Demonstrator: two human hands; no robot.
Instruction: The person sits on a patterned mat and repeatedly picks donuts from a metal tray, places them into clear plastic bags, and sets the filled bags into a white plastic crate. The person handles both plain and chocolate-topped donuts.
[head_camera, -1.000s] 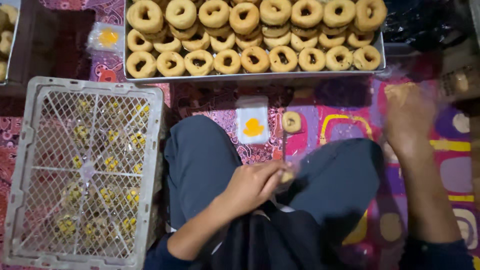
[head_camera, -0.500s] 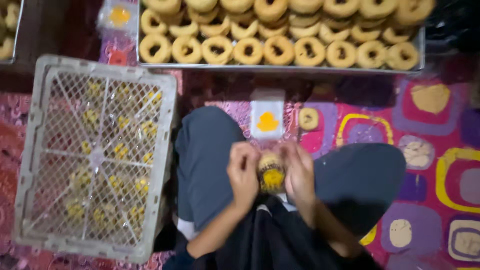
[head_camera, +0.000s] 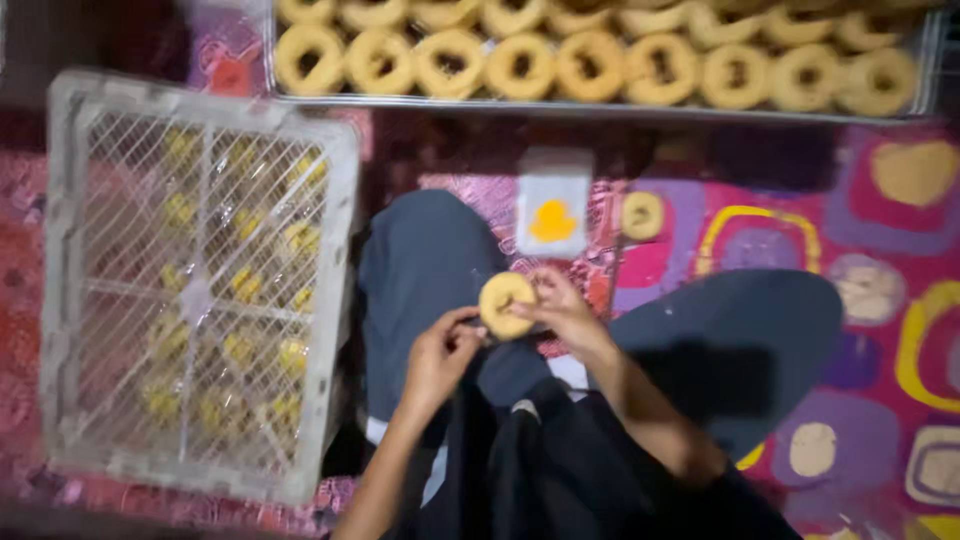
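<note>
**A:** Someone's sitting cross-legged on a patterned pink and purple rug (head_camera: 760, 210), with a long metal tray (head_camera: 600, 104) of ring pastries running along the rug's far edge. So where's the ring pastry (head_camera: 506, 304) sitting relative to the hands?

**B:** Right between them, above the lap. The right hand (head_camera: 565, 312) is pinching its right rim, so that one's clearly carrying it. The left hand (head_camera: 440, 355) is curling in just below and left of it, fingertips near the lower rim, contact too blurry to call.

**A:** Orientation?

**B:** Flat face is tilting up at the camera, hole showing. A white plastic crate (head_camera: 195, 280) is lying on the left-hand side.
</note>
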